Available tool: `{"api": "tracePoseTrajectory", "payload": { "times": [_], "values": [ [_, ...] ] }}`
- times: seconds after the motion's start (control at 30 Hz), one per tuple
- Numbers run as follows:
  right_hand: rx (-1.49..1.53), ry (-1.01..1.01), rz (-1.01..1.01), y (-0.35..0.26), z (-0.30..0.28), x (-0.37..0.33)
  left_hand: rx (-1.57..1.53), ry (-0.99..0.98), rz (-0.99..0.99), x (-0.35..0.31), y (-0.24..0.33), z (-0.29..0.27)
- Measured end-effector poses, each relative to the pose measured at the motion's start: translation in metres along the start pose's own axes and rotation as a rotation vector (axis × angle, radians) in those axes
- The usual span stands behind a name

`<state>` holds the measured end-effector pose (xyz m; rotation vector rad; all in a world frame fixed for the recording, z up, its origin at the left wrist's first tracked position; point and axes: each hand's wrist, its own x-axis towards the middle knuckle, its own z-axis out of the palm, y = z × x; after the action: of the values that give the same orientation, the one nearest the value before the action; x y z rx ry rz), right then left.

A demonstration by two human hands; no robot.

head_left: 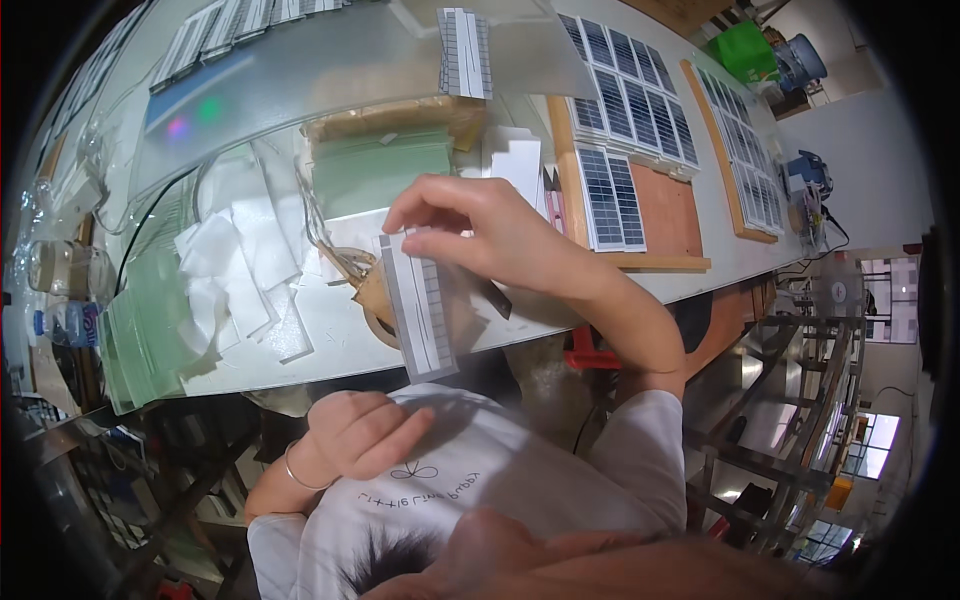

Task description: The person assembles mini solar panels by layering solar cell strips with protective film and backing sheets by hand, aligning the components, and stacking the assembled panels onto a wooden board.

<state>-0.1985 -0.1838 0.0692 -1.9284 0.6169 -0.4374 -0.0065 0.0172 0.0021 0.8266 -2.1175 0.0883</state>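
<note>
My right hand (455,225) pinches the upper end of a thin rectangular panel strip (418,305), which has a white middle and grey gridded edges. It hangs tilted at the table's near edge, apart from my left hand. In front of my shirt, my left hand (362,435) is closed with its fingers curled; its palm is hidden. Behind the strip is a brown round object (375,300), partly covered, with metal tweezers or scissors (335,255) beside it. Left of it, white foam-like sheets (250,255) lie in a loose heap.
Greenish glass plates (145,325) are stacked at the left edge, and more glass (385,165) lies mid-table. A frosted sheet (300,110) spans the back, bearing a similar strip (466,55). Small solar panels (612,200) fill wooden trays (640,263) at right.
</note>
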Motion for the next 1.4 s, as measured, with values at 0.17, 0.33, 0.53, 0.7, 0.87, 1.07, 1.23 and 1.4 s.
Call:
{"api": "tracePoseTrajectory", "payload": {
  "times": [0.17,0.33,0.53,0.7,0.87,1.07,1.23,1.4],
  "values": [
    [-0.058,0.012,-0.077,0.014,0.009,0.008,0.113,0.028,-0.079,0.0,0.0,0.013],
    [-0.174,0.081,-0.151,0.023,0.014,0.004,0.084,-0.027,-0.152,-0.001,-0.005,0.023],
    [-0.446,0.25,-0.256,0.034,0.022,-0.012,0.036,-0.037,-0.126,-0.003,-0.009,0.022],
    [-0.35,0.218,-0.188,0.038,0.025,-0.016,0.036,-0.047,-0.118,-0.004,-0.01,0.022],
    [-0.337,0.191,-0.177,0.036,0.021,-0.018,0.046,-0.041,-0.099,-0.004,-0.009,0.024],
    [-0.609,0.438,-0.062,0.025,-0.026,-0.023,0.06,-0.021,-0.087,-0.004,-0.01,0.023],
    [-0.934,0.509,0.081,0.07,-0.079,-0.026,0.051,-0.019,-0.067,-0.001,-0.011,0.024],
    [-0.796,0.394,0.163,0.078,-0.08,-0.023,0.063,-0.028,-0.075,-0.001,-0.01,0.024]
  ]
}}
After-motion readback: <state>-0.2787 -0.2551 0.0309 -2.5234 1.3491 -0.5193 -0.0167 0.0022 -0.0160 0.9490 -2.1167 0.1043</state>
